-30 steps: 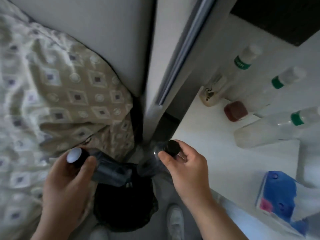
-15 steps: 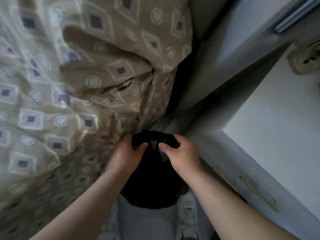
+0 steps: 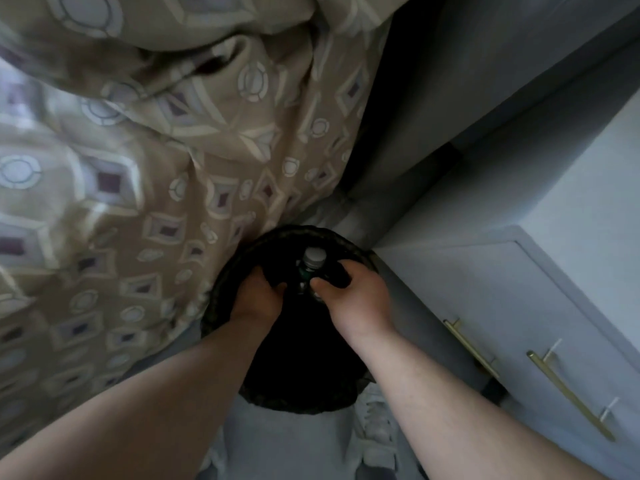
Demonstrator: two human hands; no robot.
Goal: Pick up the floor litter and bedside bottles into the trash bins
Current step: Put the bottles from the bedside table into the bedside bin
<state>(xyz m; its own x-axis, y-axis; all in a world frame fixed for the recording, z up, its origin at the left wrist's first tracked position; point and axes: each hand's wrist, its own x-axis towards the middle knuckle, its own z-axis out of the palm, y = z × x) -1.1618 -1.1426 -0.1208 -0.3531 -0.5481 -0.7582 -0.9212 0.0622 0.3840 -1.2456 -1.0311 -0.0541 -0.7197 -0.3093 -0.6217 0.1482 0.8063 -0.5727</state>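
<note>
A black-lined trash bin (image 3: 216,299) stands on the floor between the bed and the bedside cabinet. Both my hands reach into its mouth. My left hand (image 3: 258,297) curls round the dark body of a bottle with a pale cap and green label (image 3: 314,256), which stands upright between my hands. My right hand (image 3: 351,294) grips a dark bottle with a black cap (image 3: 335,276), thumb beside the pale-capped bottle. The lower parts of both bottles are lost in the dark bin.
A beige patterned bedspread (image 3: 145,174) hangs down at the left, touching the bin. The white bedside cabinet (image 3: 519,306) with brass drawer handles (image 3: 569,398) is at the right. My pale shoe (image 3: 377,422) is on the grey floor below the bin.
My view has tilted down and closer to the bin. Both hands have lowered the two bottles from above the bin into its mouth.
</note>
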